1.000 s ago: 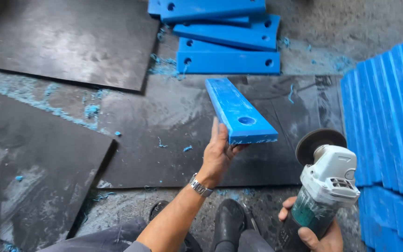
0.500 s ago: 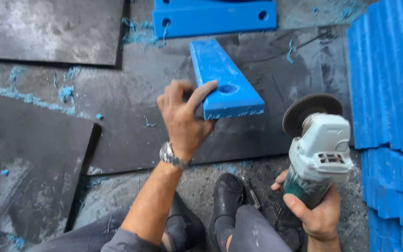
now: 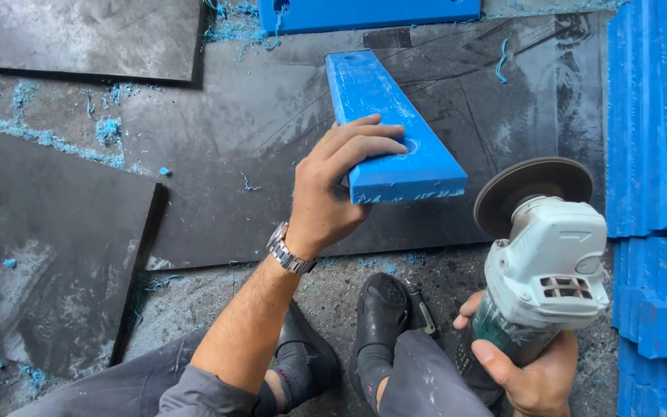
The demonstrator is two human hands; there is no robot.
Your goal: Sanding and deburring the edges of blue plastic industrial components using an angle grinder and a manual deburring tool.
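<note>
My left hand (image 3: 333, 185) grips the near end of a long blue plastic bar (image 3: 384, 116) with a round hole, fingers over its top, lifting that end off the dark mat (image 3: 218, 154). A metal watch is on that wrist. My right hand (image 3: 526, 371) holds an angle grinder (image 3: 542, 270) by its green body, at lower right. Its grey disc (image 3: 530, 189) faces up, just right of the bar's near end and apart from it. The bar's cut end shows rough burrs.
Another blue bar (image 3: 380, 11) lies at the top edge. A stack of blue plastic pieces (image 3: 658, 193) lines the right side. Black sheets (image 3: 48, 255) cover the left floor, with blue shavings (image 3: 110, 127) scattered about. My black shoes (image 3: 380, 309) rest below the mat.
My left hand has shifted from under the bar's end to gripping over its top. The bar and the grinder appear closer and larger in view.
</note>
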